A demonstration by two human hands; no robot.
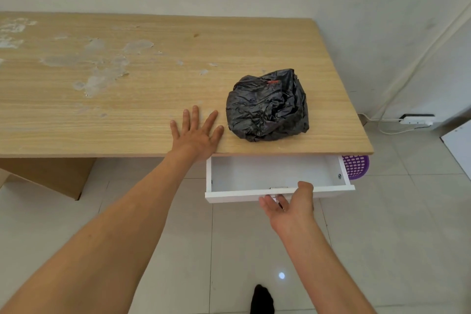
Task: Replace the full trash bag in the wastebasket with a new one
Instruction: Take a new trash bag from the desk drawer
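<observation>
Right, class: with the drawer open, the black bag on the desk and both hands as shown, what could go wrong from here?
1. The drawer looks empty where it shows, so no new bag may be there.
2. The right hand holds the drawer front, thumb over its top edge; closing could pinch it under the desk.
3. The black bag lies near the desk's edge and could get knocked off.

The desk [127, 109] is light brown with a wood grain and whitish patches. On the desk, the bag [267, 107] is glossy black with a small red mark. Under the desk, the drawer [229, 197] is white and the basket [355, 166] purple, with a grid of holes
</observation>
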